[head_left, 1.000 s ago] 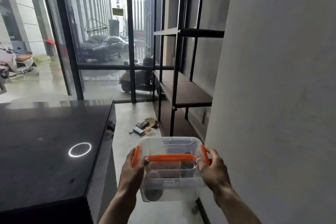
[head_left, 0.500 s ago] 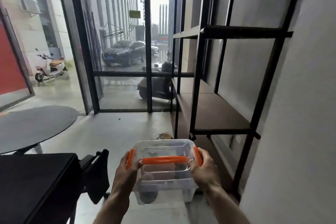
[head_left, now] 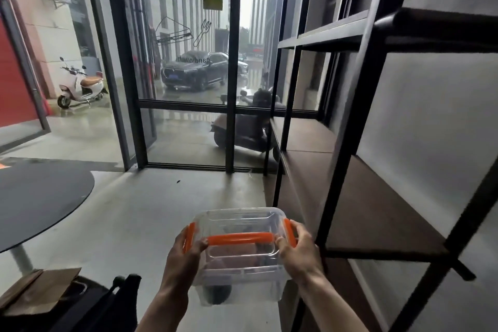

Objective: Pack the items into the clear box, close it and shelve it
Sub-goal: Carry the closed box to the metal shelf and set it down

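I hold the clear box (head_left: 241, 226) in front of me at waist height, its lid on, with an orange handle across the top and orange clips at both ends. My left hand (head_left: 186, 253) grips the left end and my right hand (head_left: 297, 250) grips the right end. Dark and brownish items show dimly through the walls. The black metal shelf unit (head_left: 347, 143) with brown boards stands just to the right of the box; its middle board (head_left: 372, 207) is bare.
A round dark table (head_left: 40, 197) stands to the left. A brown paper bag (head_left: 37, 291) and a black chair (head_left: 113, 302) lie at the lower left. Glass doors (head_left: 188, 105) face me, with scooters and a car outside. Grey floor stretches ahead.
The view has advanced toward the glass doors and the shelf, which now looms larger at my right. The box stays gripped in both hands. The black counter has dropped out of view.
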Demonstrator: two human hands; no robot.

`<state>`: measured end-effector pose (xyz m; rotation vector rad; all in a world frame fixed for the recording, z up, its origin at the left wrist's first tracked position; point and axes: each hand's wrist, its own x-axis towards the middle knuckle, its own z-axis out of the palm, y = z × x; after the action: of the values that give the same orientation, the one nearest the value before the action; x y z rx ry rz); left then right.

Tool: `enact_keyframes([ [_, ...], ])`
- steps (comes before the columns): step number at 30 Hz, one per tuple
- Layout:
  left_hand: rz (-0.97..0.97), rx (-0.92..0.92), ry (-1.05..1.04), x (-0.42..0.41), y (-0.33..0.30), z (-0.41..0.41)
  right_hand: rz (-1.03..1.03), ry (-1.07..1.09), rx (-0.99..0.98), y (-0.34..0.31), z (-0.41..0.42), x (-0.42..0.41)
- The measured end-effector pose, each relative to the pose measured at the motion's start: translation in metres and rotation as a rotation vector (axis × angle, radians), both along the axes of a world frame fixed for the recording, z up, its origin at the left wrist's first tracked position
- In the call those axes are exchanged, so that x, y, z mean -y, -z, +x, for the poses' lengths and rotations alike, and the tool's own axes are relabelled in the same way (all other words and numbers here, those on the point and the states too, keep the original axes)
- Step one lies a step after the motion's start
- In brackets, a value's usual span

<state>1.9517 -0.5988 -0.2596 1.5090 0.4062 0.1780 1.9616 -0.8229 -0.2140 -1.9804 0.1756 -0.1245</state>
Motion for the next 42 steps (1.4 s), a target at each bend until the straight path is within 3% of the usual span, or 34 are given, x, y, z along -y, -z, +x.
enact_keyframes([
  [14,0.059,-0.032,0.086,-0.060,-0.008,0.342,0.098,0.068,-0.019,-0.002,0.316,-0.056],
  [27,0.056,-0.034,0.380,0.042,-0.022,0.651,0.176,0.374,0.017,0.013,0.585,0.040],
  [36,0.040,-0.034,0.764,0.180,-0.016,0.769,0.055,0.705,-0.034,0.020,0.630,0.143],
  [42,0.066,-0.039,1.101,0.271,0.011,0.812,0.211,1.015,-0.039,0.033,0.615,0.179],
])
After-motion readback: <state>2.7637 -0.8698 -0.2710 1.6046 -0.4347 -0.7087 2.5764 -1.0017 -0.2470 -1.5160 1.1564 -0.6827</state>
